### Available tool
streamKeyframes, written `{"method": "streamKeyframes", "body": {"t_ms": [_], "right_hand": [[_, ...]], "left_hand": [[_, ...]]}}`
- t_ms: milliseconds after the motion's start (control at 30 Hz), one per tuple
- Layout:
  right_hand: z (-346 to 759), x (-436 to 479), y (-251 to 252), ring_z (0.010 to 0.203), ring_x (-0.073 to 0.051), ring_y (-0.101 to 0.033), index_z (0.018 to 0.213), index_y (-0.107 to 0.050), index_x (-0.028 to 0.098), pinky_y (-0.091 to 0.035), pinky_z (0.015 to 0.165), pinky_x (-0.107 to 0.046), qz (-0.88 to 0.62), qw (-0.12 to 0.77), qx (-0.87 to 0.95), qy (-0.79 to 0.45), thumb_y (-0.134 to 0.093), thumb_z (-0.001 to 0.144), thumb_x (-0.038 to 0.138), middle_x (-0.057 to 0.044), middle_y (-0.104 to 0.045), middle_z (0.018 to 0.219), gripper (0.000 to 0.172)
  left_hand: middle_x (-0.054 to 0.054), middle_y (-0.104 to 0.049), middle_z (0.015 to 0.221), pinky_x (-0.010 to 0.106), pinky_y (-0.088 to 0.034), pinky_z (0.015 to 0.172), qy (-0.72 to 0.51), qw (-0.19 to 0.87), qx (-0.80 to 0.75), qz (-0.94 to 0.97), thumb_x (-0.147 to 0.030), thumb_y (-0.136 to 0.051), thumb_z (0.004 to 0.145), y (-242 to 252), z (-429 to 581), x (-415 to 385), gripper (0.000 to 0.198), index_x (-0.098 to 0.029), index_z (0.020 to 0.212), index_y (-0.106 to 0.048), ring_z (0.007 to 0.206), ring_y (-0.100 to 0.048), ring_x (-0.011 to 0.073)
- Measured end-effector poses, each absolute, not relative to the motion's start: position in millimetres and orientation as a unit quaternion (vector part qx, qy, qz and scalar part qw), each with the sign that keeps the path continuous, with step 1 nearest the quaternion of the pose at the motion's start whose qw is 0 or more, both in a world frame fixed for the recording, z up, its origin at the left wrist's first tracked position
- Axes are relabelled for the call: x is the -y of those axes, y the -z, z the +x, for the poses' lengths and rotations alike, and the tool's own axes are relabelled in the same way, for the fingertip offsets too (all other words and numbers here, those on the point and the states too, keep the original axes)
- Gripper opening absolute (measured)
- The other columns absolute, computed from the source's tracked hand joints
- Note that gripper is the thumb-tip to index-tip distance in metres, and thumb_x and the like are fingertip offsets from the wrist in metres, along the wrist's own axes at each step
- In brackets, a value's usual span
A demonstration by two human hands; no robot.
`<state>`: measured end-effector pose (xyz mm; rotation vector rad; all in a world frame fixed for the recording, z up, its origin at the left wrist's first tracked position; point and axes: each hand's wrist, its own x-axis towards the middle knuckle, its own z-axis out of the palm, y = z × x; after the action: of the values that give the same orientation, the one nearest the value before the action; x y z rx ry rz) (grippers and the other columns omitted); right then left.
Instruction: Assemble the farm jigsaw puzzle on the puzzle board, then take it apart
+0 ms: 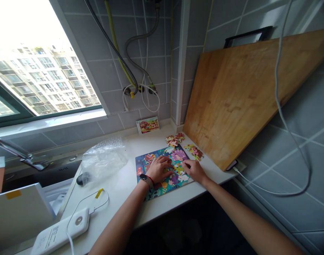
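Note:
A colourful jigsaw puzzle [148, 159] with animals and plants lies on the white counter. Across its middle rests my left hand [159, 169], palm down with the fingers spread; a dark watch is on that wrist. My right hand [194, 170] is at the puzzle's right side, its fingers curled and pressed together against the surface. Whatever is under those fingertips is too small to make out. Loose puzzle pieces [175, 139] lie in a cluster behind the puzzle. More joined pieces [193, 151] sit to the right, just beyond my right hand.
A picture card [148, 125] leans on the back wall. Clear plastic packaging [104, 156] lies left of the puzzle, near the sink [63, 173]. A white power bank [62, 230] with a cable is at front left. A large wooden board [246, 95] leans at the right.

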<state>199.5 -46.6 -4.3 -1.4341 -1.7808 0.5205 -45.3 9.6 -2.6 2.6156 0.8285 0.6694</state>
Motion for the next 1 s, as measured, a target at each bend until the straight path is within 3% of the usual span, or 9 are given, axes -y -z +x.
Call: {"method": "streamKeyframes", "body": {"t_ms": [133,233,300,400,500,700,900,1000], "right_hand": [[204,43,6,0.069,-0.022,-0.069,0.089,-0.082,0.018,-0.054,0.067,-0.031,-0.547,0.382,0.708,-0.234,-0.056,0.098,0.043,-0.008,-0.078,0.079,0.037],[212,40,2,0.104,-0.026,-0.074,0.110,-0.083,0.022,-0.058,0.093,-0.036,-0.507,0.359,0.737,-0.264,-0.067,0.091,0.033,-0.011,-0.079,0.117,0.028],[217,38,-4,0.126,-0.030,-0.068,0.122,-0.081,0.025,-0.049,0.113,-0.042,-0.462,0.300,0.786,-0.280,-0.073,0.086,0.028,-0.010,-0.073,0.134,0.037],[223,32,-14,0.138,-0.033,-0.060,0.136,-0.075,0.026,-0.044,0.120,-0.046,-0.414,0.196,0.839,-0.294,-0.081,0.083,0.032,-0.013,-0.064,0.148,0.053],[224,23,-20,0.132,-0.032,-0.064,0.141,-0.071,0.026,-0.048,0.115,-0.043,-0.406,0.149,0.849,-0.303,-0.086,0.080,0.031,-0.012,-0.063,0.146,0.064],[221,7,-18,0.128,-0.035,-0.064,0.137,-0.073,0.021,-0.051,0.107,-0.042,-0.447,0.128,0.834,-0.298,-0.095,0.072,0.037,-0.015,-0.066,0.137,0.071],[226,1,-18,0.088,-0.023,-0.067,0.096,-0.077,0.018,-0.051,0.080,-0.032,-0.499,0.152,0.797,-0.305,-0.096,0.073,0.031,-0.006,-0.069,0.099,0.033],[229,-2,-18,0.085,-0.021,-0.064,0.090,-0.071,0.018,-0.048,0.077,-0.031,-0.497,0.173,0.793,-0.305,-0.096,0.074,0.030,-0.004,-0.068,0.096,0.031]], "left_hand": [[0.010,-0.072,0.133,0.050,-0.053,0.110,-0.229,0.157,-0.294,0.915,-0.041,-0.071,0.099,3,-45,-9,0.026,-0.026,0.118,-0.079,0.125,-0.065,0.0301],[0.010,-0.073,0.131,0.048,-0.054,0.109,-0.235,0.164,-0.287,0.914,-0.040,-0.073,0.098,3,-47,-10,0.024,-0.025,0.116,-0.079,0.124,-0.066,0.0293],[0.009,-0.076,0.125,0.045,-0.056,0.105,-0.242,0.168,-0.286,0.912,-0.041,-0.072,0.099,2,-47,-11,0.023,-0.024,0.113,-0.078,0.119,-0.068,0.0281],[0.008,-0.078,0.114,0.042,-0.058,0.098,-0.248,0.158,-0.312,0.903,-0.039,-0.064,0.104,-1,-49,-17,0.021,-0.023,0.111,-0.076,0.106,-0.072,0.0249],[0.008,-0.077,0.116,0.042,-0.059,0.097,-0.256,0.125,-0.344,0.895,-0.036,-0.058,0.107,-2,-48,-29,0.021,-0.023,0.112,-0.075,0.105,-0.072,0.0243],[0.012,-0.071,0.138,0.051,-0.058,0.108,-0.196,0.077,-0.353,0.912,-0.031,-0.062,0.104,-1,-30,-53,0.030,-0.021,0.129,-0.073,0.129,-0.065,0.0313],[0.013,-0.069,0.143,0.053,-0.059,0.107,-0.173,0.043,-0.397,0.900,-0.028,-0.067,0.101,3,-3,-65,0.029,-0.023,0.129,-0.074,0.131,-0.065,0.0337],[0.011,-0.074,0.134,0.051,-0.061,0.103,-0.201,0.052,-0.406,0.890,-0.024,-0.068,0.100,8,1,-68,0.022,-0.024,0.120,-0.077,0.121,-0.069,0.0308]]}}
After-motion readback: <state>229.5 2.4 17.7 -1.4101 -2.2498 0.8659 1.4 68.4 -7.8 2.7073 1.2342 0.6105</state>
